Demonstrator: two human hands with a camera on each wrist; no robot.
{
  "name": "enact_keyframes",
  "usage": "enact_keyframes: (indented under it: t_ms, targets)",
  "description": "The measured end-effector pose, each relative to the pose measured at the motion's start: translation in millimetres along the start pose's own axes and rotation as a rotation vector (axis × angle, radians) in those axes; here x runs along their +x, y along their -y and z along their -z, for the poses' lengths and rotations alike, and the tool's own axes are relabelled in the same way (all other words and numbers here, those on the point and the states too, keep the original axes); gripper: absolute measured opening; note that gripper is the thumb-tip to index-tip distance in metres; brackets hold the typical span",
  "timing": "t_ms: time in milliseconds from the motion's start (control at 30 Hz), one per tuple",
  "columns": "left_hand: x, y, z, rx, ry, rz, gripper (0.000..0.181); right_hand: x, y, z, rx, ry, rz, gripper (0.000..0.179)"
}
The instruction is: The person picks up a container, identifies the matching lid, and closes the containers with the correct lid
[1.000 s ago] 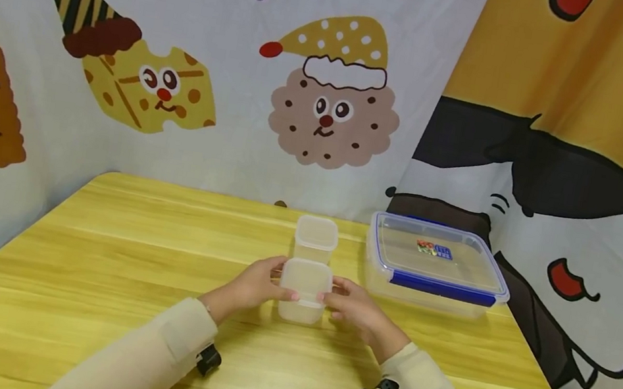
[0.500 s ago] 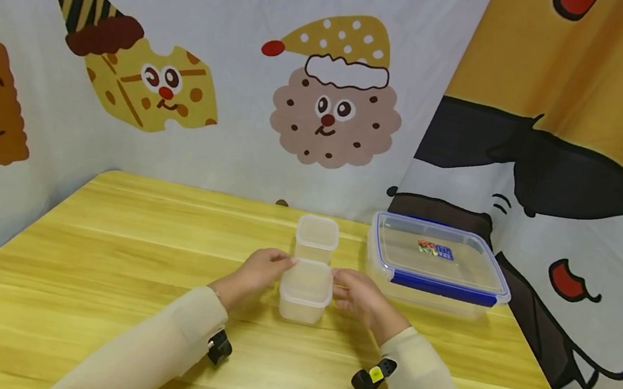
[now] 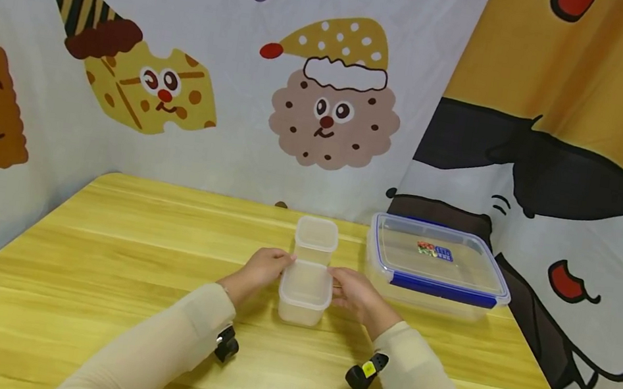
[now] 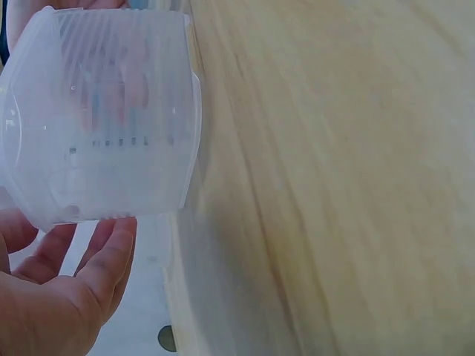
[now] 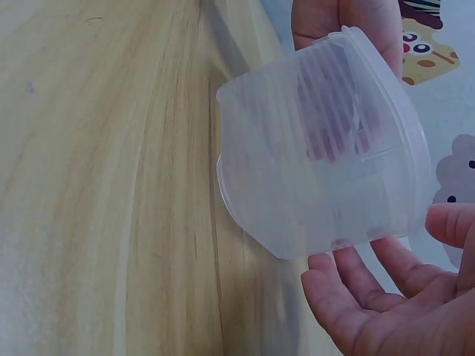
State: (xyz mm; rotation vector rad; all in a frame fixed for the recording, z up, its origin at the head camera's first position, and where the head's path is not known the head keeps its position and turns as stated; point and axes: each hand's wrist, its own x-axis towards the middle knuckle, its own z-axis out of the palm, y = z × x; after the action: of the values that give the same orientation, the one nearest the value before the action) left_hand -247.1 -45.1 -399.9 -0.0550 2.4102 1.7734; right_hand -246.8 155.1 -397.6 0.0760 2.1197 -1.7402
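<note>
A small clear plastic food container (image 3: 305, 293) with a whitish lid stands on the table between my two hands. My left hand (image 3: 260, 272) holds its left side, thumb at the lid's far left corner. On the other side my right hand (image 3: 359, 296) holds it, thumb near the far right corner. In the left wrist view the fingertips (image 4: 119, 237) meet the container's ribbed wall. The right wrist view shows curved fingers (image 5: 397, 259) along the wall, with the thumb beside the lid's rim. Right behind stands a second small lidded container (image 3: 316, 234).
A large clear food box (image 3: 436, 259) with blue clips and a blue-edged lid stands at the back right of the wooden table (image 3: 119, 247). Behind the table hangs a cloth (image 3: 184, 163) printed with cartoon figures. Each wrist bears a small black camera.
Both thumbs have moved from the front of the near container's lid to its far corners. The hands have shifted slightly with them; both containers stay in place.
</note>
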Motion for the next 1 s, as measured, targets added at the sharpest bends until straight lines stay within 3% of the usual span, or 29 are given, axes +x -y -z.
enact_keyframes:
  t_ms: [267, 400, 833, 1000]
  targets:
    - [1.4, 1.1, -1.2, -0.047, 0.020, 0.031, 0.029, 0.1, -1.4, -3.0, -0.005, -0.049, -0.016, 0.041]
    - [2.8, 0.8, -0.8, -0.033, 0.020, 0.012, 0.026, 0.3, -0.7, -4.6, 0.003, -0.069, -0.020, 0.040]
    - [3.9, -2.0, -2.6, -0.111, 0.038, 0.068, 0.022, 1.0, -0.8, -4.9, 0.038, -0.050, -0.020, 0.041]
    - [1.7, -1.2, -3.6, -0.096, 0.023, 0.078, 0.025, 0.4, -3.3, -4.2, 0.049, -0.036, -0.008, 0.041]
